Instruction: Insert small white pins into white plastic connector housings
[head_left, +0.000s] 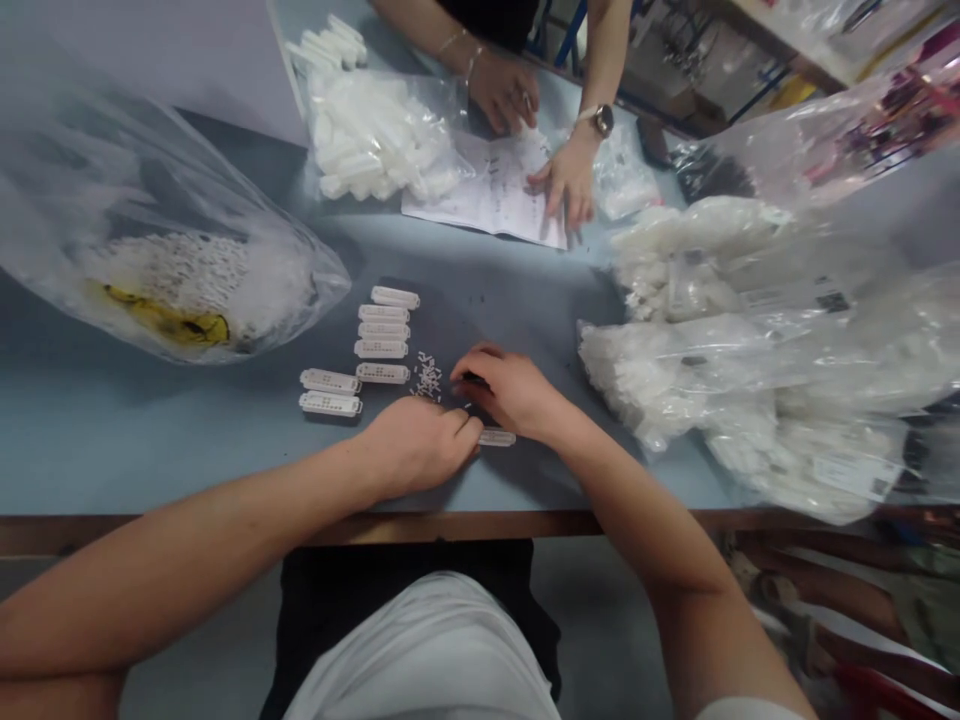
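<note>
1. my left hand [420,447] is clenched, with the fingertips touching the end of a white strip [498,437] that lies flat on the surface [150,440].
2. my right hand [514,392] is curled over the surface at 12 o'clock of this strip; i cannot tell if it grasps something.
3. the tiny white pieces [427,379] lie just at 9 o'clock of the right hand.
4. more strips [382,330] lie in rows at 10 o'clock.

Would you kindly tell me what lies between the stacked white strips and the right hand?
Between the strips and the right hand lies a small heap of tiny white pins, on the table; the head view shows it.
</note>
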